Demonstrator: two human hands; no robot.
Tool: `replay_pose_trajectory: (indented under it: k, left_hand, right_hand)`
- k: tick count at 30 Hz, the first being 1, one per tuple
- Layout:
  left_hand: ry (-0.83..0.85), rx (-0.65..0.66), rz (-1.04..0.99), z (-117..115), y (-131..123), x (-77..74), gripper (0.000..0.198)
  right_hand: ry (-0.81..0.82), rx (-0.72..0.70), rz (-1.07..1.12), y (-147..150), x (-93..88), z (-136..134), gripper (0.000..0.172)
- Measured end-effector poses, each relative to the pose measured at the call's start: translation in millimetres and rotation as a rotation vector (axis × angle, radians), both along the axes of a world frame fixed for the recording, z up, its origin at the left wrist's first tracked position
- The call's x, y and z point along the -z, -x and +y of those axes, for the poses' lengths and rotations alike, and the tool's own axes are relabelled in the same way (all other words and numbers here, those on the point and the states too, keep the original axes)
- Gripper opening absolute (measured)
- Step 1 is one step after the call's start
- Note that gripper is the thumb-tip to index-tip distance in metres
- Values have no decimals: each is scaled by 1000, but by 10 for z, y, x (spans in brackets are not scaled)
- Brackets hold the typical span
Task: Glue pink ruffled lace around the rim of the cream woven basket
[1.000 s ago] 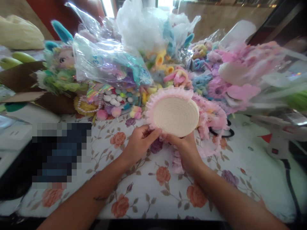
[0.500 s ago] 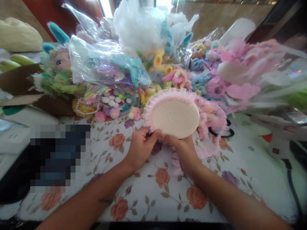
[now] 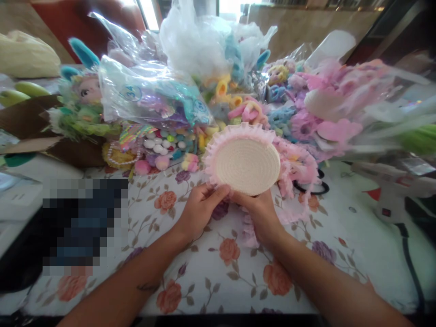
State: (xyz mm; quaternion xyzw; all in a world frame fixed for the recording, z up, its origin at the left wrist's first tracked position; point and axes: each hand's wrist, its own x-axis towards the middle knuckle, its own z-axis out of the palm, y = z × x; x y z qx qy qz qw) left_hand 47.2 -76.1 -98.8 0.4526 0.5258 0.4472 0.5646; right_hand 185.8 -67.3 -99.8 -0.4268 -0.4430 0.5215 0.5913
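A cream woven straw disc, like the base of a small hat or basket (image 3: 247, 165), is held tilted above the table. Pink pleated ruffle trim (image 3: 218, 147) lies along its left and upper rim. My left hand (image 3: 200, 206) pinches the trim against the lower left edge, thumb on top. My right hand (image 3: 260, 211) grips the disc's lower edge from below, most of its fingers hidden. Loose trim (image 3: 250, 231) hangs under the right hand, and more pink ruffle (image 3: 298, 170) lies bunched at the disc's right side.
A glue gun (image 3: 388, 195) stands at the right, its cord running toward the front edge. Bagged plush toys and trinkets (image 3: 153, 95) pile along the back. A cardboard box (image 3: 30, 118) and a dark pixelated object (image 3: 85, 222) are at the left. Floral cloth (image 3: 190, 281) covers the table.
The view has shifted slightly. My left thumb sits a little further right along the disc's lower edge, nearer the right thumb. Both hands keep their hold.
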Motion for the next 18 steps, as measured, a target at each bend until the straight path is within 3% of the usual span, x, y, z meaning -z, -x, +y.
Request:
replay_pose_trajectory:
  k: [5,10,14,18]
  left_hand:
    - [-72,-32,83,0,18,-31,33]
    - [-166,-85,161,-26,55,-119,25]
    - [-282,-129,356,-26,105,-125,24]
    - [-315,-95,369,39,146,-70,28]
  right_hand:
    - [33,-46,5,-14,0,-6,82]
    - [47,-194,123,-88,-6,16,64]
    - [45,-121,181,-185,12,73,67]
    - [55,-49,145,-226,72,101,72]
